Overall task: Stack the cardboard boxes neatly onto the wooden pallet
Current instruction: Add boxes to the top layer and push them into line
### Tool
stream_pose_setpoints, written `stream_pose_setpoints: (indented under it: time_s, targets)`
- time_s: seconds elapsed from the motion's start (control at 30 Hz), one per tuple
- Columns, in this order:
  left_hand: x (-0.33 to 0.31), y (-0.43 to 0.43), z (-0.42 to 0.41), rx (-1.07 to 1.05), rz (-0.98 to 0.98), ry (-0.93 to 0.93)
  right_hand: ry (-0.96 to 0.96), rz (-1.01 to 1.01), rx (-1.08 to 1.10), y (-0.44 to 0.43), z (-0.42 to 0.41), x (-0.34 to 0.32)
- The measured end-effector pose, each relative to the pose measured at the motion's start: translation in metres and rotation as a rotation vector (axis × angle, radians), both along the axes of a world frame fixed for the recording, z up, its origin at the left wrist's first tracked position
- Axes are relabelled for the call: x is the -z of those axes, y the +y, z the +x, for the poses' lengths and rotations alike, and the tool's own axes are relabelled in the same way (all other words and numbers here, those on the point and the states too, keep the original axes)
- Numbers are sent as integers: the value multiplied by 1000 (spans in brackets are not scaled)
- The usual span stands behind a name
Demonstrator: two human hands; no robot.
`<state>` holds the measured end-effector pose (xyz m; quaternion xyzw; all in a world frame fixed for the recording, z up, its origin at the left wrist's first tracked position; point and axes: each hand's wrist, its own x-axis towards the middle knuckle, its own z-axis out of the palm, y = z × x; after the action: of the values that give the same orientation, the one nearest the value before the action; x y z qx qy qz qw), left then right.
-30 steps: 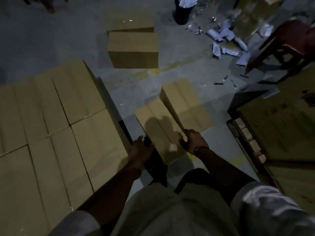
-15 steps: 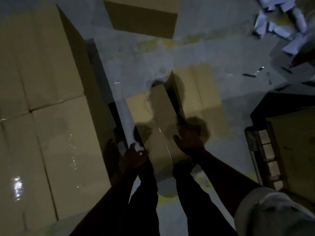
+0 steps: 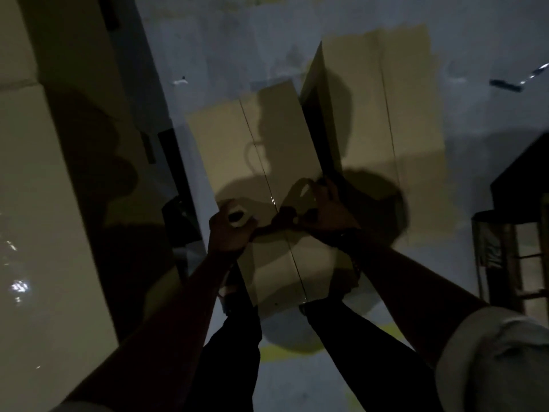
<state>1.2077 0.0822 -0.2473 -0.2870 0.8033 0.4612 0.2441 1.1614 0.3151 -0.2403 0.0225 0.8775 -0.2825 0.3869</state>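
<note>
Dim concrete floor (image 3: 297,40), poor light. Left hand (image 3: 230,233) is closed round a small pale roll (image 3: 239,217) and rests on top of the near box (image 3: 237,150). Right hand (image 3: 323,209) is set with fingers curled at that box's right top edge; whether anything is pinched cannot be told. Box lies on the floor, flaps shut. Judged stiff, smooth-faced and liftable by one person; best gripped under opposite bottom edges once the roll is set aside. Second box (image 3: 386,114) lies just beside, right and farther off. Stacked boxes (image 3: 44,218) stand left. A dark slatted frame (image 3: 505,263), possibly the pallet, stands right.
</note>
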Motion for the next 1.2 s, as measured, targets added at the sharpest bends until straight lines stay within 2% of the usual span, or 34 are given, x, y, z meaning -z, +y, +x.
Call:
stream_pose_setpoints:
  time_s: [0.1, 0.17, 0.27, 0.33, 0.37, 0.47, 0.63, 0.87, 1.2]
  targets:
    - [-33, -5, -8, 25, 23, 48, 77, 90, -28, -9, -1, -35]
    - [-79, -14, -14, 23, 69, 42, 161, 176, -88, -16, -6, -74]
    - [-168, -32, -28, 35, 18, 111, 317, 284, -125, -41, -20, -168]
    - [-244, -44, -43, 15, -97, 150, 512, 336, -95, -65, -28, -241]
    - [-283, -51, -50, 36, -177, 152, 587, 348, -103, -77, -33, -277]
    - [-380, -74, -71, 95, -295, 122, 539, 351, -164, -109, -58, -369]
    - [-497, -111, -106, 33, -394, 169, 729, 246, -169, -154, -105, -465]
    - [-559, -142, -179, -84, -559, 332, 936, 139, -188, -203, -205, -520]
    - [-605, -146, -338, -293, -606, 226, 952, 69, -367, -237, -402, -557]
